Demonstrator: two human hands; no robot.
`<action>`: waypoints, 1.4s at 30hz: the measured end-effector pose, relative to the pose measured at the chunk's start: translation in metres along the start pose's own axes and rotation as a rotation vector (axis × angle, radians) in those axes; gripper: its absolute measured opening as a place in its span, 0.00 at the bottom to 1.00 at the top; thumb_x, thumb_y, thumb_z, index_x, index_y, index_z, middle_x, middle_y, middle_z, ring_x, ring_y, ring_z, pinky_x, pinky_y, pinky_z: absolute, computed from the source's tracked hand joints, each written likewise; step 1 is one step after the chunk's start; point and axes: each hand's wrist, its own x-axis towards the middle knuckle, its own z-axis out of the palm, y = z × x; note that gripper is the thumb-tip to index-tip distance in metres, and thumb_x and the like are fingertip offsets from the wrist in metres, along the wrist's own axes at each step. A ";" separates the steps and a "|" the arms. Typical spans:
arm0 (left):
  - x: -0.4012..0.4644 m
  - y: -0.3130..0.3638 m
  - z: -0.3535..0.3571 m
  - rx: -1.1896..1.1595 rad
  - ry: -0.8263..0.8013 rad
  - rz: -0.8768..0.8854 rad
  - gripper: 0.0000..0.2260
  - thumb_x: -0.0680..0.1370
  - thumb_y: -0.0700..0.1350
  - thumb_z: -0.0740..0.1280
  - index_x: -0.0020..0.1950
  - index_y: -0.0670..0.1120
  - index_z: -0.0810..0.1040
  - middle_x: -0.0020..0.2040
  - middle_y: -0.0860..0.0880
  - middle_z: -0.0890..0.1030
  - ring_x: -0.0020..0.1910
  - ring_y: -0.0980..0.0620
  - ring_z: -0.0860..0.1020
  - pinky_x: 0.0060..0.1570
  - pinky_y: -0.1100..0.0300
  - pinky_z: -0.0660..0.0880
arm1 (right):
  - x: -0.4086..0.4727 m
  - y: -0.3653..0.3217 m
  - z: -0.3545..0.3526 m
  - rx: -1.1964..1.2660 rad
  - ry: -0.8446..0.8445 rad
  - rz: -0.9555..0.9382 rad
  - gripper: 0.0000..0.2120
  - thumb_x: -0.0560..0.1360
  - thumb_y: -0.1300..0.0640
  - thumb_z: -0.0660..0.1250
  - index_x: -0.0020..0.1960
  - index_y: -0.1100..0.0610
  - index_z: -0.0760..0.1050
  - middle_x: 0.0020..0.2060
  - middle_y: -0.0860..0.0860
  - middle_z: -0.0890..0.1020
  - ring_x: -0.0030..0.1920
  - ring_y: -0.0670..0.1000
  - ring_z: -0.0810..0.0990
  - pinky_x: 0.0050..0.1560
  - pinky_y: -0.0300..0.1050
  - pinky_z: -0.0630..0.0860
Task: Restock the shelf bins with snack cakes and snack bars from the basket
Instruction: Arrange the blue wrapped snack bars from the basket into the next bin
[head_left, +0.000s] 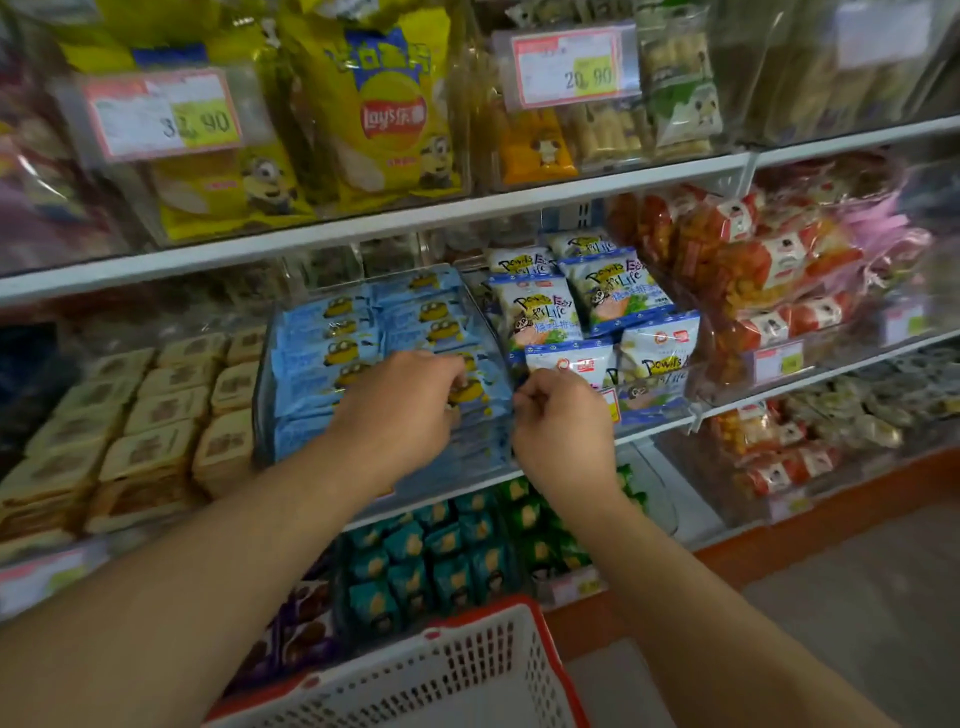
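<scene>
A clear shelf bin (262, 415) on the middle shelf holds rows of light blue snack cake packets (327, 358) with a yellow cartoon figure. My left hand (400, 410) reaches into the bin's front right corner, its fingers curled on the front blue packet (475, 392). My right hand (563, 431) pinches the right edge of that same packet at the bin's right wall. The white basket (467, 670) with a red rim sits low in front of me; its inside is hidden.
White and blue snack bags (540, 312) fill the bin to the right. Beige cake packs (156, 415) lie to the left. Red packets (753, 260) are further right. Teal and green packets (441, 556) sit on the shelf below. Yellow chip bags (384, 104) stand above.
</scene>
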 end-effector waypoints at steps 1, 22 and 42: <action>-0.002 -0.001 0.000 -0.006 0.000 0.001 0.12 0.79 0.49 0.74 0.61 0.53 0.78 0.58 0.49 0.80 0.54 0.45 0.79 0.49 0.48 0.81 | 0.000 0.000 0.000 -0.002 -0.005 0.007 0.12 0.79 0.63 0.64 0.40 0.50 0.75 0.43 0.51 0.78 0.37 0.51 0.76 0.33 0.46 0.70; -0.239 -0.060 0.070 -0.332 -0.165 -0.221 0.17 0.83 0.45 0.66 0.71 0.52 0.72 0.69 0.53 0.70 0.62 0.50 0.75 0.58 0.52 0.76 | -0.205 0.034 0.031 -0.138 -0.587 0.200 0.03 0.80 0.65 0.62 0.52 0.58 0.72 0.39 0.54 0.78 0.35 0.52 0.75 0.30 0.43 0.69; -0.367 -0.153 0.236 -0.400 -0.488 -1.132 0.29 0.77 0.34 0.65 0.75 0.36 0.57 0.60 0.36 0.74 0.52 0.36 0.79 0.49 0.45 0.80 | -0.336 0.198 0.183 -1.064 -1.251 0.068 0.30 0.82 0.52 0.58 0.77 0.67 0.57 0.76 0.62 0.62 0.72 0.61 0.68 0.61 0.50 0.75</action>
